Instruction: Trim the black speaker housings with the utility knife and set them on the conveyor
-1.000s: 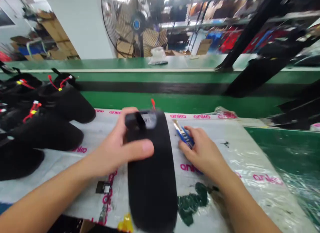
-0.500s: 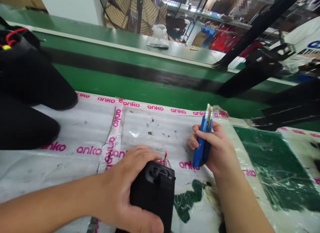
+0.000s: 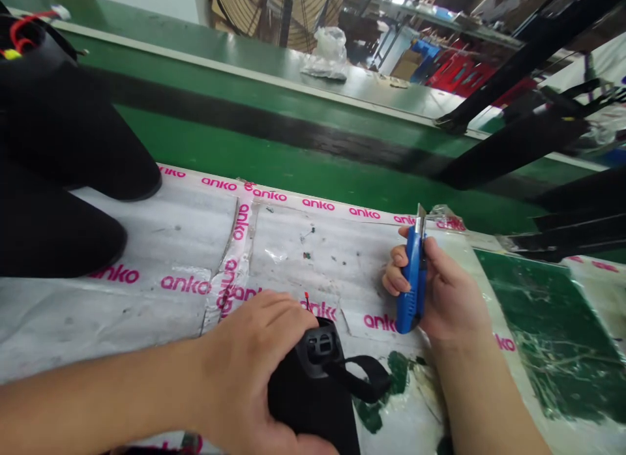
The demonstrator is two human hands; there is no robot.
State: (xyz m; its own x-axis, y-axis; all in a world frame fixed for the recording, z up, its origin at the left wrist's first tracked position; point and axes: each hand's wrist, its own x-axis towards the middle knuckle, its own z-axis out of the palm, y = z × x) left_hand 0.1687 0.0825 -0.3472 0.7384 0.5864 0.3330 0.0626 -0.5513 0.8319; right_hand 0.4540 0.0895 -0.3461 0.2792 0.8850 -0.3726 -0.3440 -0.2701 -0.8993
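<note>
My left hand (image 3: 249, 364) is wrapped round the top of a black cylindrical speaker (image 3: 317, 383) that lies at the near edge of the table. A black strap loop (image 3: 364, 377) hangs out from the speaker's end to the right, and a small red tag sticks up behind it. My right hand (image 3: 440, 292) grips a blue utility knife (image 3: 412, 279) upright, its short blade pointing up. The knife is held apart from the speaker, a little to its right and further back.
The table is covered with white plastic sheet (image 3: 171, 246) printed with pink "anko" tape. Several black speakers (image 3: 59, 148) with red tags are piled at the left. A green conveyor (image 3: 274, 116) runs behind, with a plastic bag (image 3: 325, 54) on it. Black bars (image 3: 518, 142) cross the right.
The speaker has been pulled back to the near edge of the table and its strap loop now shows. My right hand has lifted the knife upright. The view has tilted down.
</note>
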